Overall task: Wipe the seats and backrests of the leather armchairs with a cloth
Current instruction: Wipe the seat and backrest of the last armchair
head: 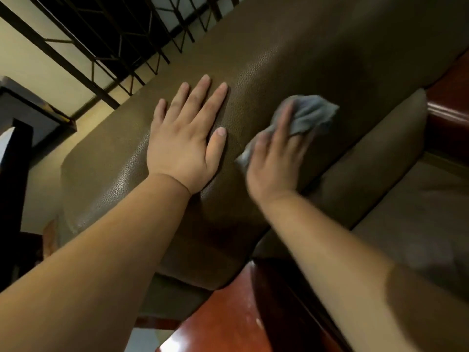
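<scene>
A brown leather armchair fills the view, its backrest running from lower left to upper right and its seat cushion at the right. My left hand lies flat on the backrest with its fingers straight and spread. Just to its right, my right hand presses a crumpled grey cloth against the backrest; the hand is motion-blurred, and the cloth sticks out past the fingertips. Part of the cloth is hidden under the palm.
A polished red-brown wooden armrest sits at the bottom centre, and another wooden part at the right edge. Behind the chair are a cream wall and a dark metal window grille. Dark furniture stands at the left.
</scene>
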Action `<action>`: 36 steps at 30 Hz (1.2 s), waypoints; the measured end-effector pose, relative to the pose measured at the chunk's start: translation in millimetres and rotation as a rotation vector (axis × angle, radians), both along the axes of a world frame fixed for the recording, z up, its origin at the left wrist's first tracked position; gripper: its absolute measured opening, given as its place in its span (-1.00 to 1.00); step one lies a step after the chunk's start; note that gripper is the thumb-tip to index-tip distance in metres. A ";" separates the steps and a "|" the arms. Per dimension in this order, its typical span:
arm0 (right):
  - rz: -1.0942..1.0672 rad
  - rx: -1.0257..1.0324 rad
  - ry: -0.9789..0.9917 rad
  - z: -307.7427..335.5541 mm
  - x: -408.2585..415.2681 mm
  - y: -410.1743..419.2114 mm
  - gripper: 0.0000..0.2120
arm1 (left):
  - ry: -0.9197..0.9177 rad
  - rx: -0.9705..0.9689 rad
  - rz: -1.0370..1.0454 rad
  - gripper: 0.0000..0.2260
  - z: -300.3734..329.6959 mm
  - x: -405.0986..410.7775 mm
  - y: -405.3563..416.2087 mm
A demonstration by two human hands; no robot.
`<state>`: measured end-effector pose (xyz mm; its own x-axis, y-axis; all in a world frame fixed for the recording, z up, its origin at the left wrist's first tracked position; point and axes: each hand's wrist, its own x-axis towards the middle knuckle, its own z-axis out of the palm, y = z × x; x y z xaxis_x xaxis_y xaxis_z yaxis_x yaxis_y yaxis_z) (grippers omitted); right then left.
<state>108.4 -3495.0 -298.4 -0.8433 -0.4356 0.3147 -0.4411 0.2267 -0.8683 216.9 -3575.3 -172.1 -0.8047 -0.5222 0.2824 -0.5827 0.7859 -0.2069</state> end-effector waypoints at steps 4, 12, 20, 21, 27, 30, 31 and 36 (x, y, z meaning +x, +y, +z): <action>0.335 0.045 0.264 -19.3 99.3 22.3 -0.33 | 0.024 0.022 -0.008 -0.43 1.3 1.4 -0.4; -0.133 0.128 -0.205 -54.1 43.5 10.0 -0.33 | -0.034 -0.063 0.019 -0.32 -5.2 -0.3 0.7; 0.330 0.245 0.301 -76.3 136.0 45.6 -0.32 | -0.035 0.017 0.024 -0.32 5.7 0.1 7.2; 0.300 0.320 0.303 -86.3 123.1 46.8 -0.37 | -0.018 0.047 0.033 -0.33 10.3 5.1 10.8; 0.198 0.338 -0.026 -46.7 147.6 35.4 -0.24 | -0.083 0.045 0.125 -0.39 26.5 126.0 17.6; 0.367 0.149 0.185 -2.1 183.3 20.1 -0.24 | 0.039 0.039 0.195 -0.42 15.6 143.5 18.7; 0.369 0.112 0.304 -0.3 184.4 16.1 -0.24 | 0.054 0.024 0.187 -0.42 12.4 142.5 19.1; 0.227 0.181 0.133 -84.4 173.1 39.2 -0.25 | 0.021 -0.021 0.174 -0.35 6.8 140.8 13.6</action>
<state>281.5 -3455.8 -382.8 -0.6752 -0.6668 0.3153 -0.6047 0.2557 -0.7543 357.7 -3561.7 -165.4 -0.6963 -0.6470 0.3109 -0.7141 0.6683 -0.2085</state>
